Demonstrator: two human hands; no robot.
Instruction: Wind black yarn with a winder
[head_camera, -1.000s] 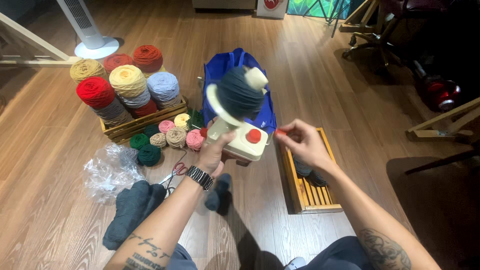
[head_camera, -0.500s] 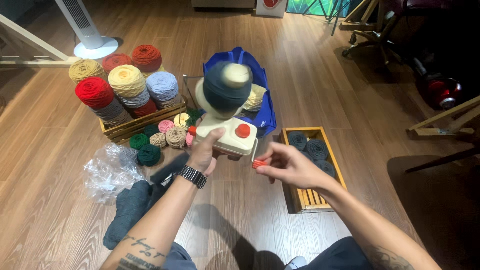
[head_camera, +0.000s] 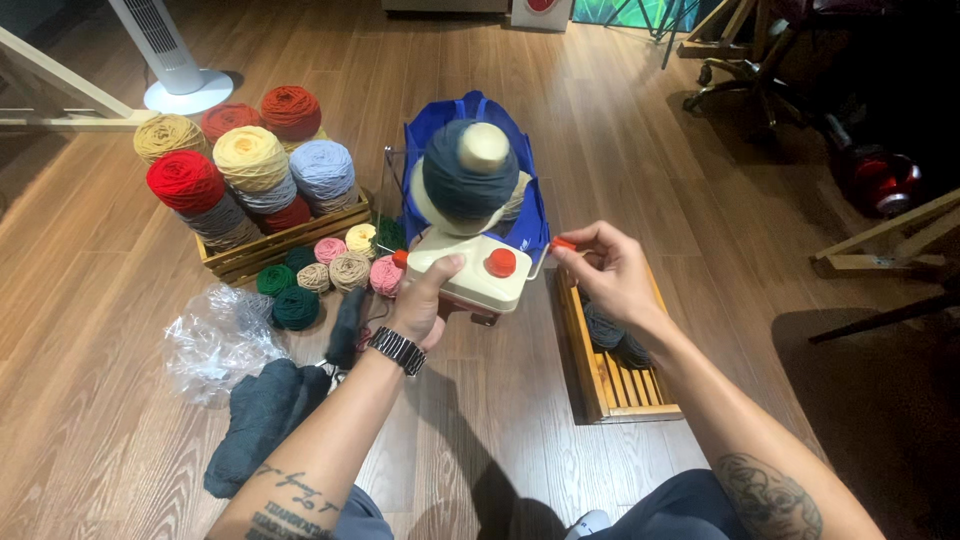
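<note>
A cream yarn winder (head_camera: 478, 270) with a red knob stands on the wooden floor, carrying a dark blue-grey cake of yarn (head_camera: 462, 180) on its cone. My left hand (head_camera: 423, 300), a black watch on its wrist, grips the winder's base from the left. My right hand (head_camera: 603, 270) pinches the small orange crank handle (head_camera: 563, 243) at the winder's right side. Under that hand lies a wooden slatted tray (head_camera: 612, 378) holding dark grey yarn balls.
A wooden crate (head_camera: 262, 250) of large coloured yarn cones sits at left, with small yarn balls in front of it. Crumpled clear plastic (head_camera: 215, 340) and dark yarn skeins (head_camera: 262, 420) lie near my left arm. A blue bag (head_camera: 527, 225) is behind the winder.
My right hand has swung the crank handle round from low in front of the winder to its upper right. The yarn cake has turned. My left hand stays on the base.
</note>
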